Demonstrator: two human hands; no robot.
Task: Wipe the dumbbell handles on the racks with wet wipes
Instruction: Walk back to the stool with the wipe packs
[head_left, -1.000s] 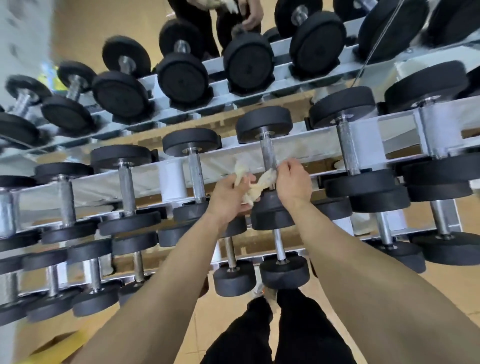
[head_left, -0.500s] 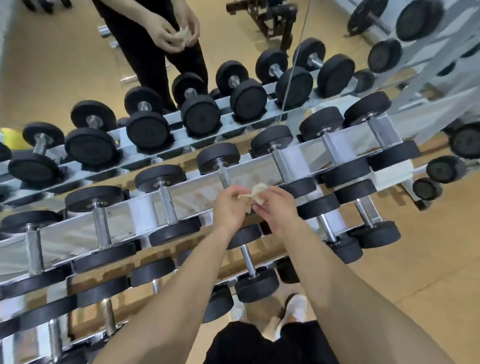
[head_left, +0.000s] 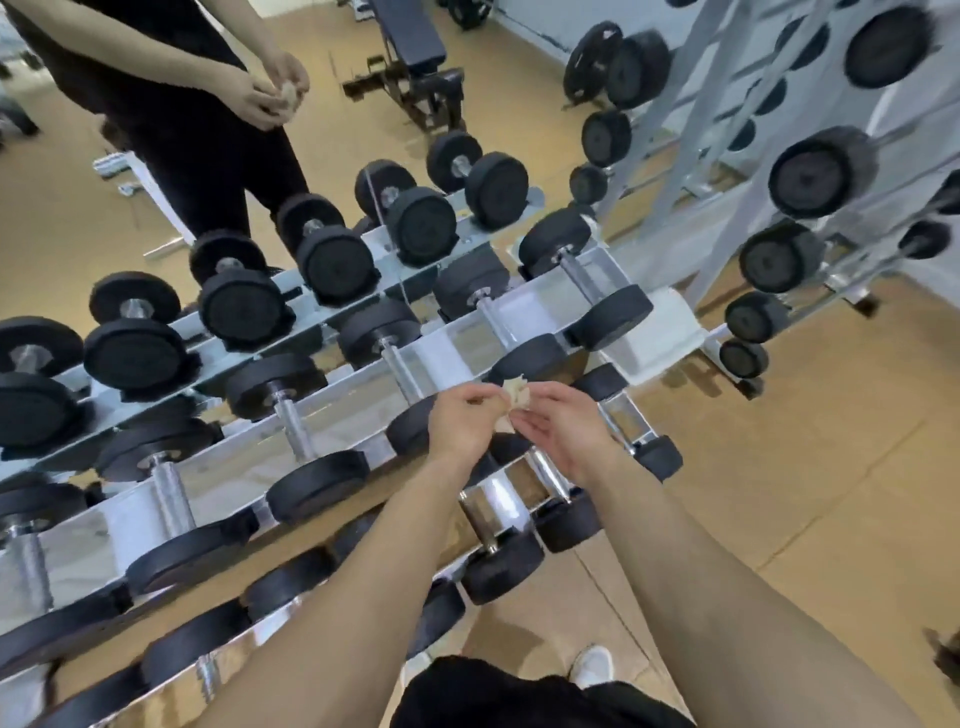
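A crumpled, soiled wet wipe (head_left: 518, 399) is pinched between my left hand (head_left: 464, 423) and my right hand (head_left: 561, 428), held in the air just above the rack's right end. Below them runs a tiered metal dumbbell rack (head_left: 218, 480) with several black-ended dumbbells whose chrome handles point across the rails. The nearest handles are a chrome handle (head_left: 402, 366) just left of my hands and another chrome handle (head_left: 543, 475) under my right wrist. Neither hand touches a dumbbell.
A mirror behind the rack reflects the dumbbells and a person in black (head_left: 171, 104) holding a wipe. A weight-plate tree (head_left: 810, 171) stands at the right, a bench (head_left: 415, 57) in the reflection. Tan floor (head_left: 805, 493) lies to the right of the rack.
My hands have lifted the wipe off the dumbbell handle and now hold it between them in the air. The view has swung right and up, toward the rack's right end.
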